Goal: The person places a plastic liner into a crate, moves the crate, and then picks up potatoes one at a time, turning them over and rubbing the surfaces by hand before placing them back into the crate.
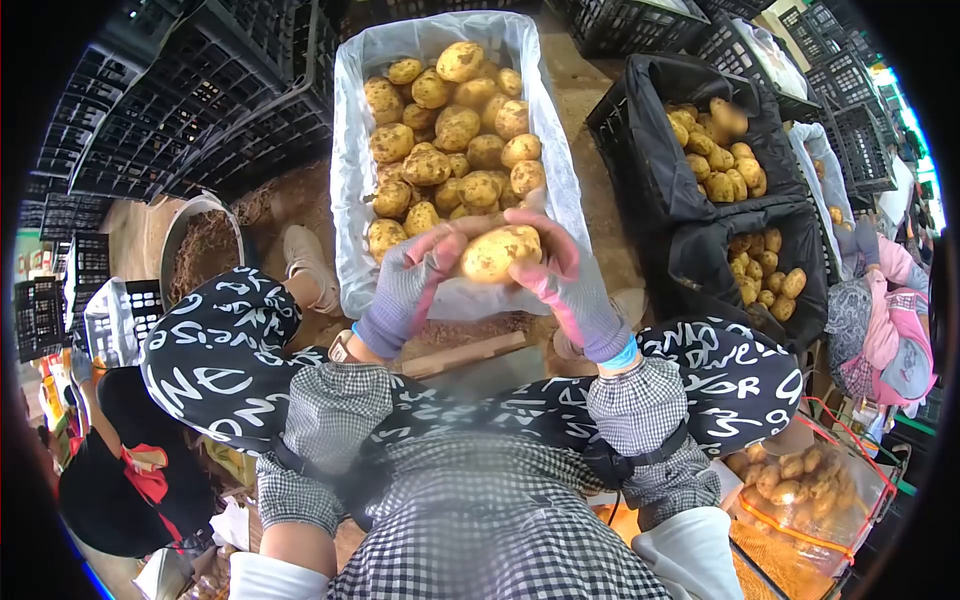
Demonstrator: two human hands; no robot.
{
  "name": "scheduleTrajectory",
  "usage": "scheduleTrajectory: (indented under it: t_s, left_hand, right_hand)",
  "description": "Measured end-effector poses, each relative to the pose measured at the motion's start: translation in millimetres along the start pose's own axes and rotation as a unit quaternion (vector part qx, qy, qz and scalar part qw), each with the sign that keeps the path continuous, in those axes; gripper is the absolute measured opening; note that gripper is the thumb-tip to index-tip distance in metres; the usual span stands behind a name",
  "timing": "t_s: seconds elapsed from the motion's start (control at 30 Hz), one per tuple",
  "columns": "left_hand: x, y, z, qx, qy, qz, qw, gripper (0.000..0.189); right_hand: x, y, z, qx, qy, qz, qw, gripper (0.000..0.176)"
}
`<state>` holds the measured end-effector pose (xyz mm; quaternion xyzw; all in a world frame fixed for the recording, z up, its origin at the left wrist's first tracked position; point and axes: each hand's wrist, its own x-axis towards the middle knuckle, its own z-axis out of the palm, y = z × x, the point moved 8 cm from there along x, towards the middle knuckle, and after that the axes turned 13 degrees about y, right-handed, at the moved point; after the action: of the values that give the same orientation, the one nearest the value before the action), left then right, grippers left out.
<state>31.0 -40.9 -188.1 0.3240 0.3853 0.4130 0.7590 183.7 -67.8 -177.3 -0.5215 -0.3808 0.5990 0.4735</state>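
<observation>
a potato (500, 252) is clasped between the gloved left hand (408, 285) and right hand (572, 285), fingers curled closed around it. just beyond the grip a lined crate (352, 200) of loose potatoes (450, 130) is seen; black crates (640, 150) are set to its right.

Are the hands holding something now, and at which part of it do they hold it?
Yes, both gloved hands hold one potato. The left hand grips its left end, and the right hand wraps around its right end.
</observation>
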Motion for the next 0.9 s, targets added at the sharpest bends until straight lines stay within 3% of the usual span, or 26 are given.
scheduleTrajectory:
  t_s: [0.17,0.27,0.33,0.43,0.5,0.63,0.67,0.7,0.73,0.77,0.8,0.83,0.9]
  left_hand:
    - [-1,10,11,0.058,0.001,0.044,0.997,0.068]
    - [3,3,3,0.025,-0.002,0.079,0.997,0.076]
    - [3,3,1,0.005,-0.001,0.087,0.996,0.081]
    - [0,6,1,0.016,0.005,0.078,0.997,0.080]
    - [-1,2,1,0.005,-0.005,0.081,0.997,0.066]
    - [21,-13,-21,0.046,-0.001,0.044,0.998,0.046]
    - [24,-1,-32,0.070,0.045,0.085,0.993,0.047]
    - [22,21,-36,0.096,0.090,0.126,0.983,0.050]
    - [22,39,-44,0.122,0.136,0.165,0.969,0.054]
    - [40,34,-73,0.126,0.215,0.109,0.962,0.051]
    - [63,25,-87,0.277,0.213,0.075,0.934,0.051]
    - [74,21,-89,0.419,0.205,0.039,0.883,0.051]
    - [88,10,-61,0.643,0.156,0.061,0.747,0.056]
  right_hand:
    - [1,-18,7,-0.068,-0.005,-0.223,0.972,0.066]
    - [1,-25,7,-0.275,0.035,-0.289,0.916,0.070]
    - [6,-10,5,-0.219,0.007,-0.257,0.941,0.076]
    - [12,6,-4,-0.069,-0.004,-0.103,0.992,0.076]
    - [10,9,-3,-0.013,-0.003,-0.026,1.000,0.071]
    - [5,12,-7,-0.036,0.038,0.011,0.999,0.058]
    - [10,14,-21,0.067,0.060,0.035,0.995,0.056]
    - [16,16,-35,0.170,0.081,0.060,0.980,0.055]
    - [23,-9,-58,0.278,0.129,-0.039,0.951,0.050]
    - [25,-31,-80,0.351,0.171,-0.076,0.918,0.045]
    - [25,-52,-102,0.416,0.206,-0.120,0.877,0.041]
    - [26,-54,-114,0.428,0.201,-0.118,0.873,0.042]
    - [27,-41,-131,0.426,0.154,-0.128,0.882,0.049]
